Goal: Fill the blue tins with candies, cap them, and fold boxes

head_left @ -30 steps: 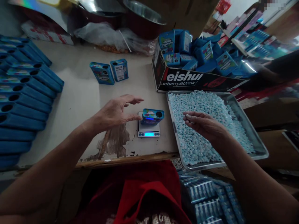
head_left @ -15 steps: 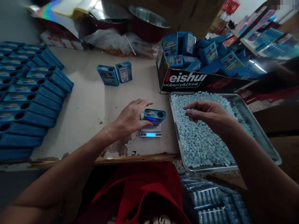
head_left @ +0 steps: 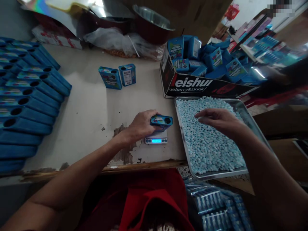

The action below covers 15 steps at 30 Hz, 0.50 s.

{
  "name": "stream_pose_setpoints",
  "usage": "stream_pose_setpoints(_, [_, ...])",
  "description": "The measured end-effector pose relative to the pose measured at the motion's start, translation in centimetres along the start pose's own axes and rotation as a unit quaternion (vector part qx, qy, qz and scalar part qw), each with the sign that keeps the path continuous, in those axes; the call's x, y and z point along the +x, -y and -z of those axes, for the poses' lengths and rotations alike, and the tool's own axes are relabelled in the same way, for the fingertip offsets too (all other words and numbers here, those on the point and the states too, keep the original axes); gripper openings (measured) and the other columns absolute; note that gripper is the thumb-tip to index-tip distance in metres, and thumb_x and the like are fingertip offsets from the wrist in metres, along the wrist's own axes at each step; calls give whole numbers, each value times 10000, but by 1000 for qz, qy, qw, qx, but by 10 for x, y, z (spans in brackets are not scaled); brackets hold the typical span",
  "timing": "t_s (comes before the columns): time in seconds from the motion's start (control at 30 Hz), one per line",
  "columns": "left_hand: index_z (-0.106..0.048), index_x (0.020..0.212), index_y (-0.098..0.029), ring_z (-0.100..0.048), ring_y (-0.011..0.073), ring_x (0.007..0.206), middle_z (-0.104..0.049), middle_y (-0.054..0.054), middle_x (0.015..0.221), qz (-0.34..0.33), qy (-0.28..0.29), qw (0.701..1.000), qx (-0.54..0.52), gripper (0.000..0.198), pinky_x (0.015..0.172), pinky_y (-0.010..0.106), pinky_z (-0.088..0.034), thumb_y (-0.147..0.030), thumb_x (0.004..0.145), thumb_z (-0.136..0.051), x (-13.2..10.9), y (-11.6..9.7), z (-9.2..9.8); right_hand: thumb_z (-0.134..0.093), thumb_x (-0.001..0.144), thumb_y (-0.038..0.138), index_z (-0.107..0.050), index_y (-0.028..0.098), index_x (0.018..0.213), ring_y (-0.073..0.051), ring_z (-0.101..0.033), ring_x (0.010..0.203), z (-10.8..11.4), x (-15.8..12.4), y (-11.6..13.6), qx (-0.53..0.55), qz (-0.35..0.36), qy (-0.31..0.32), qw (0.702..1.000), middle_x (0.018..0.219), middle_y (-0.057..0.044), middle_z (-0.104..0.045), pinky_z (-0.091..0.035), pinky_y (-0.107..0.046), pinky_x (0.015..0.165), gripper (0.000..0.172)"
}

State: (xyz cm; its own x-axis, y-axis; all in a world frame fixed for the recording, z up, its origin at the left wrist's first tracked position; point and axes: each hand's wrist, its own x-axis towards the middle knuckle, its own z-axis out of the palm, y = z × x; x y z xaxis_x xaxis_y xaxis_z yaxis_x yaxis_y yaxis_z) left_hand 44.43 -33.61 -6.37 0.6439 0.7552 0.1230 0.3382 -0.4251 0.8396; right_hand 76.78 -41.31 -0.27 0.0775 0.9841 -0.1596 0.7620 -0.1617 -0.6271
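My left hand [head_left: 142, 123] is closed around a blue candy box [head_left: 161, 120]. The box has a dark round hole in its top and stands on, or just above, a small digital scale [head_left: 156, 138] with a lit blue display; its lower part is hard to make out. Over a metal tray [head_left: 182, 141] of pale blue candies [head_left: 211, 150] hovers my right hand [head_left: 218, 120], fingers stretched out and thumb slightly apart. Nothing shows between those fingers.
Rows of blue boxes [head_left: 31, 106] with open holes line the left. Two more boxes [head_left: 110, 78] stand behind the scale. A black carton [head_left: 192, 87] full of blue boxes sits behind the tray. Plastic bags [head_left: 113, 40] and a metal bowl [head_left: 154, 19] are at the back.
My left hand has closed on the box, which it was loosely around, and the box has shifted slightly. My right hand's fingers have loosened from a pinch and straightened above the tray.
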Motion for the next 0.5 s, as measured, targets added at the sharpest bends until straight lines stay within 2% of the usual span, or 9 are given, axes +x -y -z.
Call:
stream_pose_setpoints(0.07, [-715, 1074, -205, -684, 201, 910, -737, 44, 1026, -9, -23, 999, -27, 319, 827, 329, -542, -283, 781, -813, 2, 2, -3, -772, 795, 366, -795, 278, 1086, -351, -630, 1210, -11, 1, 2, -80, 25, -46, 995, 1274, -87, -715, -458, -583, 1062, 305])
stream_pose_setpoints(0.1, [-718, 1060, -203, -679, 197, 913, -732, 41, 1019, -27, -38, 999, -24, 306, 834, 327, -538, -255, 774, -813, 5, 2, -4, -770, 798, 355, -786, 281, 1119, -355, -611, 1247, -19, 0, 4, -82, 28, -68, 994, 1314, -86, -699, -439, -595, 1087, 329])
stream_pose_setpoints(0.13, [-722, 1052, -203, -670, 197, 921, -725, 40, 1010, -51, -53, 997, -10, 291, 843, 330, -534, -232, 775, -805, 7, 0, -5, -760, 816, 362, -769, 279, 1157, -342, -619, 1242, -30, -1, 7, -45, 23, -82, 995, 1319, -86, -698, -448, -587, 1085, 351])
stream_pose_setpoints(0.2, [-732, 1057, -206, -646, 205, 936, -709, 44, 985, -111, -88, 989, 49, 261, 861, 344, -524, -180, 799, -758, 12, -6, -4, -710, 884, 403, -729, 257, 1206, -283, -694, 1107, -54, -5, 15, 129, -11, -65, 989, 1221, -89, -738, -527, -524, 1015, 354])
stream_pose_setpoints(0.23, [-737, 1079, -214, -633, 210, 942, -703, 46, 982, -147, -103, 980, 89, 271, 876, 357, -518, -152, 815, -723, 13, -11, -3, -682, 915, 420, -716, 237, 1196, -253, -725, 1013, -66, -7, 21, 237, -38, -44, 970, 1143, -91, -760, -563, -483, 966, 337])
stream_pose_setpoints(0.27, [-740, 1113, -226, -622, 215, 951, -702, 49, 995, -185, -113, 968, 130, 303, 898, 371, -509, -128, 830, -689, 14, -16, -2, -653, 941, 424, -706, 213, 1165, -232, -743, 938, -78, -9, 27, 341, -66, -21, 937, 1077, -97, -772, -587, -449, 925, 313])
stream_pose_setpoints(0.33, [-734, 1187, -259, -605, 225, 978, -707, 52, 1066, -251, -128, 939, 197, 386, 943, 398, -488, -100, 846, -647, 14, -24, -1, -563, 1005, 391, -684, 168, 1095, -219, -763, 877, -98, -13, 39, 507, -115, 18, 854, 1007, -120, -781, -605, -410, 894, 270])
stream_pose_setpoints(0.43, [-720, 1246, -295, -591, 237, 999, -709, 45, 1136, -289, -131, 920, 232, 450, 961, 414, -476, -102, 844, -658, 15, -24, -3, -417, 1065, 283, -652, 134, 1070, -217, -776, 917, -113, -15, 56, 642, -151, 37, 751, 992, -142, -788, -596, -389, 943, 278])
stream_pose_setpoints(0.5, [-734, 1214, -281, -591, 237, 969, -709, 50, 1060, -261, -138, 931, 214, 413, 917, 398, -492, -117, 839, -679, 19, -17, -9, -381, 1070, 228, -646, 126, 1052, -204, -778, 914, -112, -16, 62, 676, -161, 25, 718, 975, -137, -791, -589, -375, 967, 284])
